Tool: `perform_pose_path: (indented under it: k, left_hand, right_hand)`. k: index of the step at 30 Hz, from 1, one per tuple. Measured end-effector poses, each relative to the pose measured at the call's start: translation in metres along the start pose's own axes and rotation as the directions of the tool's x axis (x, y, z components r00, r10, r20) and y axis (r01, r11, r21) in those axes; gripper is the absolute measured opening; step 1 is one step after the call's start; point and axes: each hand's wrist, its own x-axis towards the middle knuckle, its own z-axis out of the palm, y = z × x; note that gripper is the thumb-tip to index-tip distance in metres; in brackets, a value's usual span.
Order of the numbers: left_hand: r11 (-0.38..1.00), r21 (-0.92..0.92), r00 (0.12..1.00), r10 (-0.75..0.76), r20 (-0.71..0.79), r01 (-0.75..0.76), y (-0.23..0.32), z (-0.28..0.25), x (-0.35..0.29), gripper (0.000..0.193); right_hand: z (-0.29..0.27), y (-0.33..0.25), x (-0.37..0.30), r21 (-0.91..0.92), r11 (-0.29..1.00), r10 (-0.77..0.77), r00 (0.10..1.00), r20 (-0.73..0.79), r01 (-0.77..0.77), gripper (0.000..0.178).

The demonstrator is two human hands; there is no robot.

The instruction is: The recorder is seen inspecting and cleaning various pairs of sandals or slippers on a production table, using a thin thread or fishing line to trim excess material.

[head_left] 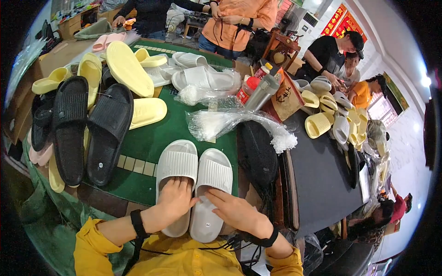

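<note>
Two light-grey slippers share the near edge of the green desk, side by side, toes pointing away, right in front of the yellow-sleeved wearer! Into the left slipper goes the left hand, fingers tucked beneath the ribbed strap, tips out of sight, so no telling whether they grip. Over at the right slipper, the right hand comes in from the side, fingers loosely spread, fingertips right at the strap's opening. Off to the left, a pair of black slippers lies in front of a big upturned yellow slipper. Beyond the grey pair, there's a crumpled clear plastic bag, and behind that, a metal flask. Far side, a person in orange stands at the desk.
</note>
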Motion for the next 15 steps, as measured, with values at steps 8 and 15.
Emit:
perform_pose_path:
  k: [8,15]
  left_hand:
    - [1.0,0.025,0.999,-0.005,-0.052,0.006,0.003,0.003,0.0,0.055]
    - [1.0,-0.028,1.0,-0.006,-0.001,0.006,0.002,-0.001,0.0,0.053]
  right_hand:
    - [-0.034,0.065,0.042,0.4,0.856,0.448,0.855,-0.262,-0.327,0.018]
    - [-0.003,0.121,0.073,0.035,0.841,0.534,0.816,-0.221,-0.54,0.029]
